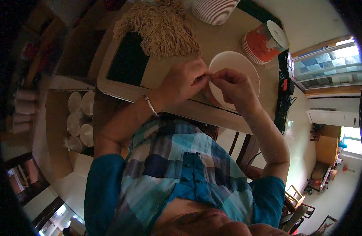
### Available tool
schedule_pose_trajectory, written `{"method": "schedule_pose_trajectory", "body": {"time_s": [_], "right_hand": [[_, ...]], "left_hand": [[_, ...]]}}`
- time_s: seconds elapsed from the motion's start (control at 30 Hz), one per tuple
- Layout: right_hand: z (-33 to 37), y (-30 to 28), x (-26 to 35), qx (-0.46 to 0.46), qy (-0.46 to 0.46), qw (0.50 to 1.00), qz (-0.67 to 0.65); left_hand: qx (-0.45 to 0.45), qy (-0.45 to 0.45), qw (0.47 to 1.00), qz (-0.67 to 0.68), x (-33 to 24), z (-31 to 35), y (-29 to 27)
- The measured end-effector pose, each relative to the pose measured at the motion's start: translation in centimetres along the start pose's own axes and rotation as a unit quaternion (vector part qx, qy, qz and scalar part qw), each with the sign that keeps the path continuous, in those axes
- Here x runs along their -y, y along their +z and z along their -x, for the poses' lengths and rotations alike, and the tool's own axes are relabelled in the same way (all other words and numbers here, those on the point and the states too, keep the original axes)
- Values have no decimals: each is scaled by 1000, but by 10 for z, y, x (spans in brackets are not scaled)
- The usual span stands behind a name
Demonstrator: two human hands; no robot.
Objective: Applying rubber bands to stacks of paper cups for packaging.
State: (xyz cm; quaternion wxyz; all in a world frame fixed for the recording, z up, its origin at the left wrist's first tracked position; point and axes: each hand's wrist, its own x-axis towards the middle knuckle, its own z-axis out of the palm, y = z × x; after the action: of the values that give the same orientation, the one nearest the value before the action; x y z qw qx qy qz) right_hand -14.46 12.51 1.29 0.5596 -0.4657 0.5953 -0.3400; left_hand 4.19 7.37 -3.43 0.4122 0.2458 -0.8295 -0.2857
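Plaid shirt (161,165) is showing nearest, while left hand (185,80) and right hand (238,88) are pinching, contents unclear, white bucket (240,63) sitting under the right.

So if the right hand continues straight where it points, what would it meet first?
Probably the left hand; the right hand points toward it and looks close or touching, though depth is unclear.

Tabletop (218,38). From bucket (244,65): string bundle (161,29) at ten o'clock, container stack (215,10) near twelve, tub stack (263,44) at one.
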Motion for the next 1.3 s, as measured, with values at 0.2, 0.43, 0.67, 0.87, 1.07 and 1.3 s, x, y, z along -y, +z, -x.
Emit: {"method": "schedule_pose_trajectory", "body": {"time_s": [0.2, 0.43, 0.67, 0.87, 1.07, 1.3], "right_hand": [[1, -3, -2, 3, 8, 1000, -2], [8, 4, 6, -28, 7, 998, 58], [0, 3, -16, -46, -147, 980, 125], [-1, 8, -10, -89, -191, 952, 223], [-5, 6, -16, -94, -202, 952, 212], [-7, 7, -15, -98, -219, 942, 233]], "left_hand": [[2, 13, 1000, 9, -5, 1, -1], [30, -35, 997, 57, -2, 0, -3], [5, 20, 999, 26, -1, -4, -2], [-23, -40, 996, 80, 0, -1, 4], [-32, -104, 987, 116, -5, 3, 8], [16, -206, 957, 205, -7, 0, 0]]}}
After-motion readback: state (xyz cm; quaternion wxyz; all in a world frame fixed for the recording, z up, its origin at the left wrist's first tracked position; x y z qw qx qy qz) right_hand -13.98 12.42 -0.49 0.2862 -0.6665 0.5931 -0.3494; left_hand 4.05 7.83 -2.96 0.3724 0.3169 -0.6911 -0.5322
